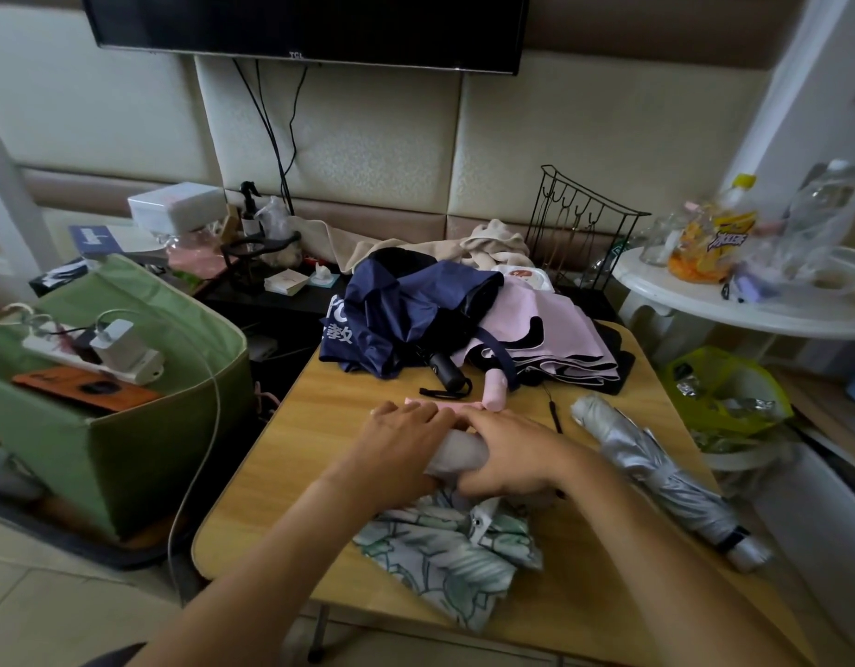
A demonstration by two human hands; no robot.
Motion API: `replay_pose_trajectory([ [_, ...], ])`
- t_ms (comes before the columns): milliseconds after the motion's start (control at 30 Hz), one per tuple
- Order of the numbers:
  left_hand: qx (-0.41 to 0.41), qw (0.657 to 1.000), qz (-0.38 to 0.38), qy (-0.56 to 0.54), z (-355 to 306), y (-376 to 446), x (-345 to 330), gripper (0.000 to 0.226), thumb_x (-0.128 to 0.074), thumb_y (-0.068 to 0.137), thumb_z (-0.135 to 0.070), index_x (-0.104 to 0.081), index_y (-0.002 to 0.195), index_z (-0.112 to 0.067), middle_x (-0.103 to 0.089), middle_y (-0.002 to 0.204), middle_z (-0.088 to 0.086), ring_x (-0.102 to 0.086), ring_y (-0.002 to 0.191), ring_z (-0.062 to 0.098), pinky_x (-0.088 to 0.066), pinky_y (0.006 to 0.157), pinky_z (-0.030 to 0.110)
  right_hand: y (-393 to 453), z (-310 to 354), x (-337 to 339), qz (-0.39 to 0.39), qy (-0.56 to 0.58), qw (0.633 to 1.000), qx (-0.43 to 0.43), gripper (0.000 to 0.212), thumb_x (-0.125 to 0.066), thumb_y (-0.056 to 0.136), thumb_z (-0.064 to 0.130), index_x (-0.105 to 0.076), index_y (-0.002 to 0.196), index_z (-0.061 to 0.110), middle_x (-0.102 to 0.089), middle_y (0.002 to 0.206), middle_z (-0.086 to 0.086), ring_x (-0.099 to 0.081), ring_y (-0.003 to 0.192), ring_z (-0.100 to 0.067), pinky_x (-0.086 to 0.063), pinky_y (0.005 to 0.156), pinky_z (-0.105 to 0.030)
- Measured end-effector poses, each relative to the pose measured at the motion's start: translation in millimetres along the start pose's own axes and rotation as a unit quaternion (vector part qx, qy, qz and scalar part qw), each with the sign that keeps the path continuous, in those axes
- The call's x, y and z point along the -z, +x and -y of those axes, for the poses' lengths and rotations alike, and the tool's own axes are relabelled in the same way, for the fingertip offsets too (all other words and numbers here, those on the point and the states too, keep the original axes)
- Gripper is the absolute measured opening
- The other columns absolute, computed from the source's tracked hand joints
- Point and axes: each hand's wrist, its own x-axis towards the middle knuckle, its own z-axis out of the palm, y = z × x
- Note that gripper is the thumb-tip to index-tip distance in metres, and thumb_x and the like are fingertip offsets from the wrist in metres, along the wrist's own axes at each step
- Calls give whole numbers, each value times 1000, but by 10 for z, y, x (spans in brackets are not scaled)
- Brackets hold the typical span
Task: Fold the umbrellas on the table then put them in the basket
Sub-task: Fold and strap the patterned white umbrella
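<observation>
From the head view, a leaf-print umbrella [452,551] lies on the wooden bench [281,454], its long axis running from the near right up toward the far left; the left hand [396,450] and the right hand [507,454] each close their grip around its pale rolled upper part, hiding most of it; a silver folded umbrella [656,479] lies just to the right, handle nearest the camera; a navy umbrella [396,315] and a pink umbrella [555,329] sit unfolded and heaped at the far edge; the green basket [141,454] stands left of the bench, holding a power strip [93,358] with a charger plugged in and an orange-brown flat item I cannot identify.
</observation>
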Motion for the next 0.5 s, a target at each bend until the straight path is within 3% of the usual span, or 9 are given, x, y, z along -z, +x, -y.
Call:
replay_pose_trajectory([
  [100,19,999,15,-26,32,-9,132,64,-72,71,-58,-55,128,-34,-69,117,-5,-67,105,24,-47,83,36,19,29,-7,23,7,1000,13,83,-77,78,47,-36,149,36,-55,135,7,-58,117,-15,-51,89,-32],
  [167,55,997,52,-32,63,-16,202,64,-71,69,-65,-58,124,-36,-69,115,-6,-66,104,24,-46,79,34,37,61,-46,16,-21,999,37,92,-82,76,47,-31,153,36,-54,136,9,-54,120,-12,-49,93,-31],
  [233,94,989,101,-61,102,-18,290,65,-66,65,-71,-62,119,-34,-69,108,-3,-64,99,25,-41,74,33,59,91,-109,-15,-77,996,50,105,-84,71,57,-25,156,39,-47,147,9,-47,134,-17,-48,99,-40],
  [267,112,982,123,-85,125,-18,331,62,-66,65,-70,-64,114,-31,-67,100,-2,-62,92,25,-38,70,32,55,112,-123,-39,-98,993,54,108,-84,71,58,-21,158,41,-45,149,9,-45,135,-18,-47,95,-38],
  [333,129,973,147,-120,150,-21,382,45,-72,69,-59,-65,99,-26,-57,84,-6,-53,79,21,-34,63,32,22,148,-103,-77,-119,988,54,104,-83,77,54,-20,159,43,-50,140,8,-50,125,-17,-37,79,-30],
  [400,125,973,148,-123,143,-22,399,38,-75,69,-52,-62,91,-24,-55,80,-7,-52,76,19,-35,61,32,-30,179,-34,-82,-128,987,52,93,-82,81,48,-26,155,42,-51,125,8,-52,107,-16,-34,73,-30],
  [500,94,983,129,-90,68,-30,411,40,-74,69,-51,-64,95,-23,-64,88,-3,-60,82,23,-39,66,31,-87,193,51,-23,-87,995,39,90,-83,79,44,-31,153,44,-49,124,11,-51,96,-11,-48,71,-33],
])
